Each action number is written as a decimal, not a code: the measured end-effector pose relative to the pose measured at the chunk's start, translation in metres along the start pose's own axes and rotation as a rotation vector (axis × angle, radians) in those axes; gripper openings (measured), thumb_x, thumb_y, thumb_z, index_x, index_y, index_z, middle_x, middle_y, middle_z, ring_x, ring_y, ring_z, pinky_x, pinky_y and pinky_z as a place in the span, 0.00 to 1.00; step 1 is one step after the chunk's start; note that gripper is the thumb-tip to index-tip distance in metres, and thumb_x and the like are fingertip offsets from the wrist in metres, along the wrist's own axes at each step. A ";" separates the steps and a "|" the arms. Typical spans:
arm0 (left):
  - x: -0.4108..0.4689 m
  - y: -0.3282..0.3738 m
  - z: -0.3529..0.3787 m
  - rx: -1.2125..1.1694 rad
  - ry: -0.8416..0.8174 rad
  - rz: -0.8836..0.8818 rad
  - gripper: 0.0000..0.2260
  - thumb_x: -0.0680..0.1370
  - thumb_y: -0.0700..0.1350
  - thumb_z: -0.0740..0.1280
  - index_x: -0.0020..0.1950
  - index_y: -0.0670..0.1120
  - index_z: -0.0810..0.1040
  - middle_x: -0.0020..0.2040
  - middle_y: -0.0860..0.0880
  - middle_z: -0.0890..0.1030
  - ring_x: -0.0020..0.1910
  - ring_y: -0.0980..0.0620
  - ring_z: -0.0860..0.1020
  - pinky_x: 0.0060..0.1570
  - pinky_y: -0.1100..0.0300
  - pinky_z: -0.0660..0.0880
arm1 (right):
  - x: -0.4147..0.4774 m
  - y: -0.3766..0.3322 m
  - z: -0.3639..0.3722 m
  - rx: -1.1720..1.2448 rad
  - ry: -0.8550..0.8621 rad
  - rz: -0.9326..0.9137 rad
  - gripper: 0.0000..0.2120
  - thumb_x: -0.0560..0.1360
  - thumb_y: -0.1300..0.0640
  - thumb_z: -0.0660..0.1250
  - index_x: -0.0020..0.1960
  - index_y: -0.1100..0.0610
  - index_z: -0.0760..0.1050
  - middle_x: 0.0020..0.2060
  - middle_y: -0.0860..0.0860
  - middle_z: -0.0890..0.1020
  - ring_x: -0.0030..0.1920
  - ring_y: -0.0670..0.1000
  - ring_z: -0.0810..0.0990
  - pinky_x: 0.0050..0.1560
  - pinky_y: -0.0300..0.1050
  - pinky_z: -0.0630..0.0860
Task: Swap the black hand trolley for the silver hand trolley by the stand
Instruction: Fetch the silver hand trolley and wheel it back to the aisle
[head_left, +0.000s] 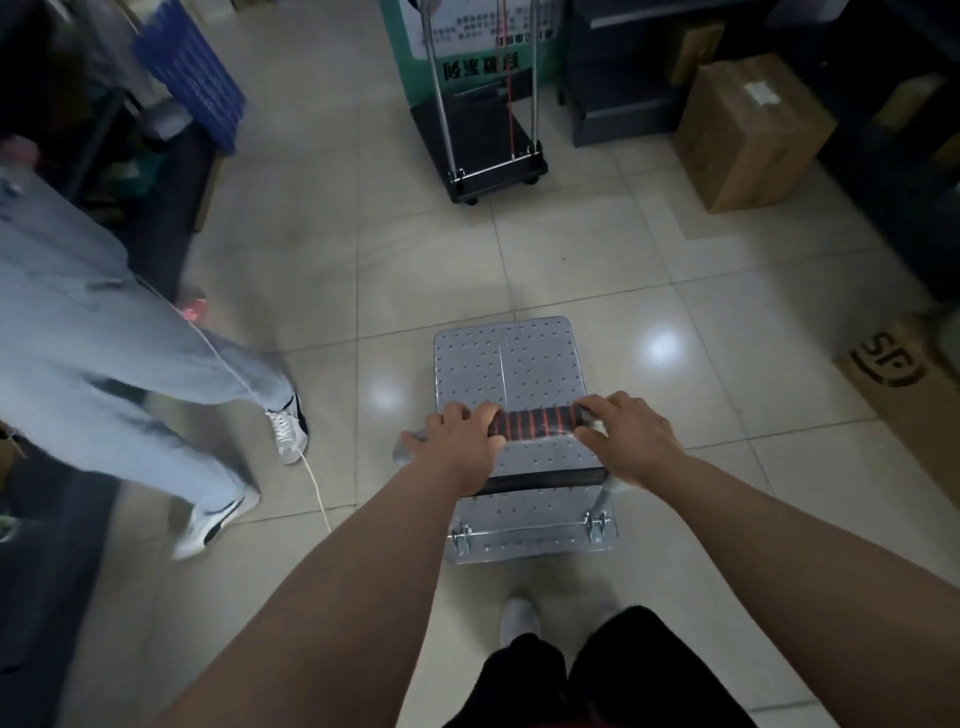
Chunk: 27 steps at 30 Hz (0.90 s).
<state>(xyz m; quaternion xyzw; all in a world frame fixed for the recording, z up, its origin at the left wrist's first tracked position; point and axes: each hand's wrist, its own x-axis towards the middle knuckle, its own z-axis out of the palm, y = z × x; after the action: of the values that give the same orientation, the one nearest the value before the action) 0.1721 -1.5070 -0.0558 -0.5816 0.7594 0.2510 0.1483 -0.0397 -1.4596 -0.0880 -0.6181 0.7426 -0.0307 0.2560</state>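
The silver hand trolley (511, 364) stands on the tiled floor right in front of me, its perforated metal deck pointing away. Its handle bar (540, 422) is wrapped in black with red bands. My left hand (457, 439) grips the bar's left end and my right hand (626, 434) grips its right end. Farther ahead, the black hand trolley (491, 148) is parked with its chrome handle upright against a green stand (467, 47) with printed text. About two floor tiles separate the two trolleys.
A person in light grey trousers and white shoes (130, 353) stands close on the left, with a white cord trailing to the floor. Cardboard boxes (748, 135) sit at the right, another box (904, 374) at the right edge. A blue crate (192, 67) is far left.
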 end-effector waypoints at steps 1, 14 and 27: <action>0.012 -0.003 -0.007 0.003 0.004 -0.001 0.13 0.82 0.53 0.53 0.67 0.59 0.61 0.66 0.46 0.65 0.64 0.43 0.65 0.65 0.33 0.58 | 0.012 -0.002 -0.003 0.008 0.006 0.000 0.16 0.77 0.43 0.58 0.65 0.43 0.68 0.57 0.52 0.75 0.57 0.53 0.72 0.60 0.52 0.69; 0.181 -0.011 -0.109 0.069 0.029 -0.064 0.15 0.80 0.55 0.54 0.67 0.59 0.63 0.65 0.46 0.67 0.62 0.44 0.67 0.60 0.46 0.64 | 0.198 -0.014 -0.078 0.037 -0.031 -0.081 0.15 0.76 0.42 0.60 0.62 0.42 0.71 0.52 0.51 0.76 0.57 0.54 0.73 0.56 0.52 0.68; 0.328 0.007 -0.194 0.035 0.028 -0.070 0.15 0.81 0.56 0.53 0.68 0.60 0.60 0.67 0.46 0.65 0.64 0.42 0.66 0.63 0.41 0.63 | 0.368 -0.008 -0.141 0.075 -0.014 -0.053 0.15 0.76 0.43 0.62 0.62 0.40 0.70 0.52 0.50 0.76 0.54 0.54 0.74 0.55 0.52 0.71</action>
<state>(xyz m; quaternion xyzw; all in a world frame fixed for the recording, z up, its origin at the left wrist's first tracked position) 0.0870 -1.8782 -0.0625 -0.6088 0.7447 0.2243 0.1565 -0.1294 -1.8429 -0.0887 -0.6277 0.7225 -0.0610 0.2832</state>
